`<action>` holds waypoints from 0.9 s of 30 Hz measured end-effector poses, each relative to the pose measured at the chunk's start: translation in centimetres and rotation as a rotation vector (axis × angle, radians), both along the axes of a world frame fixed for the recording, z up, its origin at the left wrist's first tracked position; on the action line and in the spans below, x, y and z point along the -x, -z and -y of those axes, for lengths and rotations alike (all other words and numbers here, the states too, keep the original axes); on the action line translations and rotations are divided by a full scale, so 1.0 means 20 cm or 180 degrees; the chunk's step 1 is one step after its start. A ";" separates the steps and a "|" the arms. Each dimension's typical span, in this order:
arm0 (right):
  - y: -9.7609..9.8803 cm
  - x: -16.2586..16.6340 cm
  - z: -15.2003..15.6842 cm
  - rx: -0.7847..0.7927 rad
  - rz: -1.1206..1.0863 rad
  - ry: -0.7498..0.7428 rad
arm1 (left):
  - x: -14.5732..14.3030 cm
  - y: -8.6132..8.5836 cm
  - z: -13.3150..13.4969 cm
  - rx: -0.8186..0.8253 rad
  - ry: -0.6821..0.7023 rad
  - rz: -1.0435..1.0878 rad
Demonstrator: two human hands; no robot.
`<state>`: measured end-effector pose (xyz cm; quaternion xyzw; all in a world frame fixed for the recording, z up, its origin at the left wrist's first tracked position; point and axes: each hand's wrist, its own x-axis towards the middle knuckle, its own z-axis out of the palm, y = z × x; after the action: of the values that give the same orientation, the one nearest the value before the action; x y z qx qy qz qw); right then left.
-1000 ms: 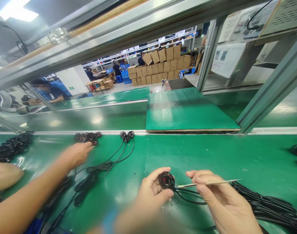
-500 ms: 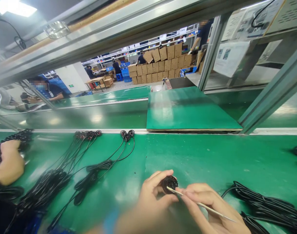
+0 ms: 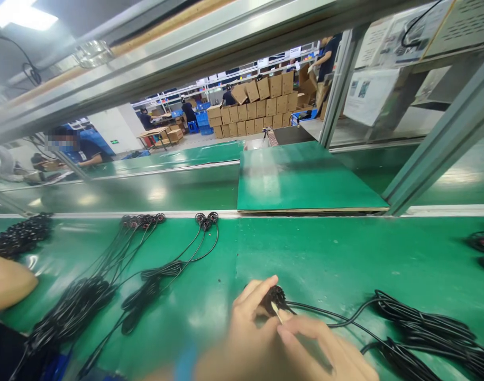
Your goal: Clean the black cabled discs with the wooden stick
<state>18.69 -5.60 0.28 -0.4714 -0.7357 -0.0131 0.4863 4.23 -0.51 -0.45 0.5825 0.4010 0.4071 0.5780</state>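
Observation:
My left hand (image 3: 252, 312) pinches a small round black part (image 3: 278, 295) with a toothed rim between thumb and fingers. A black cable (image 3: 319, 308) runs from that part toward a coiled bundle (image 3: 424, 320) on the right. Between the fingertips of my right hand (image 3: 325, 341) is a thin pale wooden stick (image 3: 276, 311). Its tip touches or nearly touches the face of the round part; most of the stick is hidden behind my fingers. Both hands are just above the green work surface (image 3: 210, 323).
Similar round parts (image 3: 206, 219) with cables lie left of centre, beside a larger cable bundle (image 3: 79, 301). A co-worker's arm (image 3: 7, 283) rests at far left near a heap of black parts (image 3: 21, 233). A raised green board (image 3: 305, 180) and a metal post (image 3: 436, 137) stand ahead.
My right hand has moved left and down, with the stick turned steeper and more covered. The cable from the round part now shows. The co-worker's arm at left has drawn back from the heap.

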 end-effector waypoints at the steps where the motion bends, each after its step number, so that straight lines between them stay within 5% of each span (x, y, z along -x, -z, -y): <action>1: 0.01 0.00 -0.01 -0.0019 0.0010 -0.0034 | 0.00 0.00 -0.01 0.0078 0.0020 0.0021; 6: 0.01 -0.05 -0.03 -0.0252 -0.0275 -0.0279 | -0.01 -0.01 -0.05 0.0761 0.0201 0.0482; 11: -0.03 -0.12 -0.06 0.0008 -0.0917 0.0090 | 0.01 -0.02 -0.05 0.0695 0.0457 0.0612; 27: -0.04 -0.13 -0.14 0.0454 -0.0479 -0.0566 | 0.02 -0.07 -0.04 0.0907 0.0818 0.0217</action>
<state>21.23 -2.83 1.11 -0.4373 -0.7351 0.1177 0.5046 3.89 0.29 0.91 0.5271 0.3571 0.2886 0.7151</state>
